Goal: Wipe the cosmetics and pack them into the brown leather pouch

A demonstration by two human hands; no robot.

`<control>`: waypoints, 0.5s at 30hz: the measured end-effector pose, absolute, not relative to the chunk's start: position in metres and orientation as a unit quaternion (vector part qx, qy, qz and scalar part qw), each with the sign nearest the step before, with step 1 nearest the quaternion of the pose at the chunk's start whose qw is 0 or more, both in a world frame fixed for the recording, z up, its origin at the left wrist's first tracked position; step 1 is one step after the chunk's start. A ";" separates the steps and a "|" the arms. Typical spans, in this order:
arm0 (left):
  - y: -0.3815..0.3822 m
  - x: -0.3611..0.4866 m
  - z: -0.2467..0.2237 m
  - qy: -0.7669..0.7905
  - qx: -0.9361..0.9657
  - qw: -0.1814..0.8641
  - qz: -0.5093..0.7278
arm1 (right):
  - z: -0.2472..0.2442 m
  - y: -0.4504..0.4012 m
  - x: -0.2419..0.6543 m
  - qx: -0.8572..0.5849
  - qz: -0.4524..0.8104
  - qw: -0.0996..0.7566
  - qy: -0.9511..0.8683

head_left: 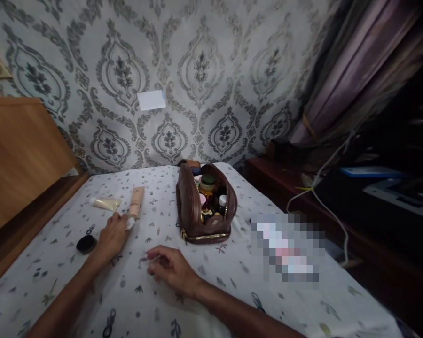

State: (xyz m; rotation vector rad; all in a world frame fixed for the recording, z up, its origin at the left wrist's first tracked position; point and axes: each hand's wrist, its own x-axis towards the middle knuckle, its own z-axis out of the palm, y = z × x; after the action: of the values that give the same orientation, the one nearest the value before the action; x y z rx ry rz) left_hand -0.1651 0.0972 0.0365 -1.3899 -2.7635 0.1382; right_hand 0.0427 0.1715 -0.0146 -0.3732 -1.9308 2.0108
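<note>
My left hand point(113, 236) is closed over a small white object point(130, 223), mostly covered by the fingers, so its kind does not show. Just beyond lie a peach-coloured squeeze tube point(137, 199) and a pale yellow tube point(106, 203) with a white cap. Beside my left wrist is a round black-lidded jar point(86, 244). Over the cloth, my right hand point(174, 270) has its thumb and fingers apart and holds nothing. A brown toiletry bag point(190, 202) stands unzipped beyond it, with several jars and bottles inside, among them a green-lidded jar point(207, 183).
A white patterned cloth point(197, 310) covers the surface. Blurred pixels hide an object point(285, 249) at the right. Wooden furniture point(21, 150) borders the left, a patterned wall point(183, 70) the back. A white cable point(333, 211) hangs over dark red furniture point(271, 183) at right.
</note>
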 end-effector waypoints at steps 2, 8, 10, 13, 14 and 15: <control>0.095 -0.165 0.032 -0.895 -0.447 0.012 0.004 | -0.017 0.173 0.043 -0.133 0.716 0.154 -0.668; 0.096 -0.134 0.029 -0.807 -0.491 -0.074 -0.320 | -0.027 0.173 0.040 -0.138 0.769 0.182 -0.597; 0.098 -0.107 0.030 -0.771 -0.502 -0.083 -0.383 | -0.027 0.174 0.037 -0.102 0.803 0.168 -0.562; 0.099 -0.073 0.034 -0.728 -0.554 -0.079 -0.396 | -0.023 0.175 0.037 -0.073 0.815 0.145 -0.556; 0.099 -0.067 0.035 -0.727 -0.565 -0.078 -0.383 | -0.021 0.176 0.037 -0.081 0.803 0.145 -0.572; 0.099 -0.063 0.036 -0.731 -0.571 -0.079 -0.364 | -0.019 0.176 0.039 -0.093 0.784 0.150 -0.596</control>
State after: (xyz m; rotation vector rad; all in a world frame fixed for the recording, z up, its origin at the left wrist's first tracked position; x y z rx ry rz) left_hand -0.0632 0.0987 0.0359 -1.8913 -2.4201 -1.2059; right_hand 0.0389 0.1763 -0.0187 -0.2674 -1.7119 2.2520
